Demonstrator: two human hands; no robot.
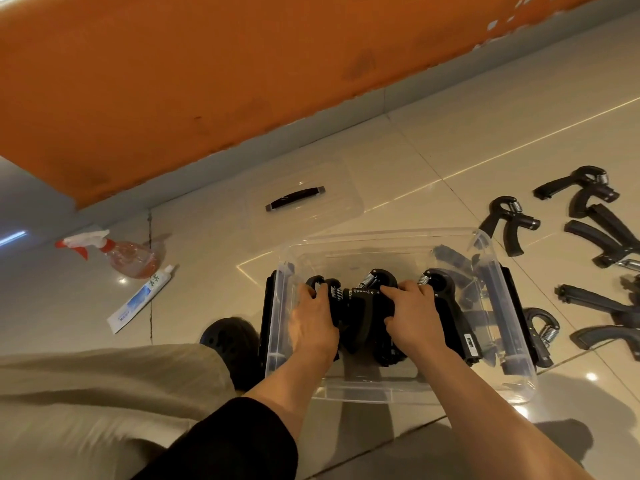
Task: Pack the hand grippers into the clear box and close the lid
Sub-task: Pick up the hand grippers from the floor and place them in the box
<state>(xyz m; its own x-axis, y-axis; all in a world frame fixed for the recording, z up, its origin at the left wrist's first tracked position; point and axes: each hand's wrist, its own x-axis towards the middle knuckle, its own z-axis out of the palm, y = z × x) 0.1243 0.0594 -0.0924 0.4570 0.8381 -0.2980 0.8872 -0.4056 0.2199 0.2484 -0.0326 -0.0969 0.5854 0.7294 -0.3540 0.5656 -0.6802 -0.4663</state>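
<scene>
Dim, warm indoor light; small glare spots on the glossy floor (450, 140) — soft overall, wide-angle bending at edges.

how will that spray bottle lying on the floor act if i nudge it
The spray bottle lies on its side, round-bodied, so it would probably roll. It looks like thin clear plastic, partly filled with pinkish liquid, so likely light and sloshy.

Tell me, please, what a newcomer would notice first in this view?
Both hands, left hand and right hand, press on black spring hand grippers inside the clear plastic box at centre. More black hand grippers lie on the tiled floor at right; the clear lid lies behind.
</scene>
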